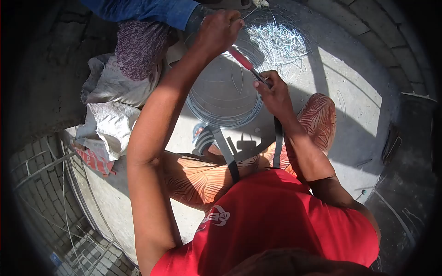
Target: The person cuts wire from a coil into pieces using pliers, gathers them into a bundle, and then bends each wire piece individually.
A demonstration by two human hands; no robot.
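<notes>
My left hand (218,32) is closed in a pinch at the top of the view, with a thin wire (250,12) running out beyond its fingers. Lower and to the right, my right hand (275,94) is closed around the dark metal end of a red-handled tool (241,59), which looks like pliers or cutters. The red handle points up toward my left hand; the tool's gripped end is partly hidden by my fingers. Beneath both hands lies a large coil of wire (224,120) on the concrete. A heap of short cut wire pieces (278,41) lies beyond it.
White woven sacks (110,122) lie on the left beside another person's purple-clad knee or garment (140,48) and blue sleeve or trouser leg (142,9). A striped sandal (200,138) is under my legs. Block walls (382,37) edge the floor.
</notes>
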